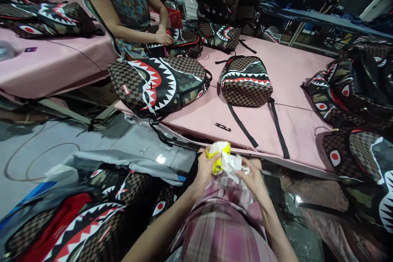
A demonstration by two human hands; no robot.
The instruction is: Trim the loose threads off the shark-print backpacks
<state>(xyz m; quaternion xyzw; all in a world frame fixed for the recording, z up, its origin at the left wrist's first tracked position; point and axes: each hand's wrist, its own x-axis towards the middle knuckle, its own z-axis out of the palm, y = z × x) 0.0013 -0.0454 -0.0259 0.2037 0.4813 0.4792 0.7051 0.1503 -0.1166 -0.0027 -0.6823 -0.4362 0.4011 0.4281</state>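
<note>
Over my lap, my left hand (208,168) is closed around a yellow plastic tissue packet (227,147). My right hand (251,174) pinches a white tissue (231,165) that stretches from the packet's opening. Just beyond the hands, on the pink table (190,125), lies a small pair of black thread snips (222,127). Farther in stands a small checked backpack (247,86) with a shark-mouth print, its two black straps hanging toward me. Left of it a larger shark-mouth backpack (159,84) lies on its side.
Across the table a co-worker's hands (164,37) rest on another backpack (184,41). Stacked backpacks (215,0) stand behind. More backpacks (346,86) crowd the right edge. Below left, a lined container (123,159) holds several backpacks. A second pink table (58,61) is at left.
</note>
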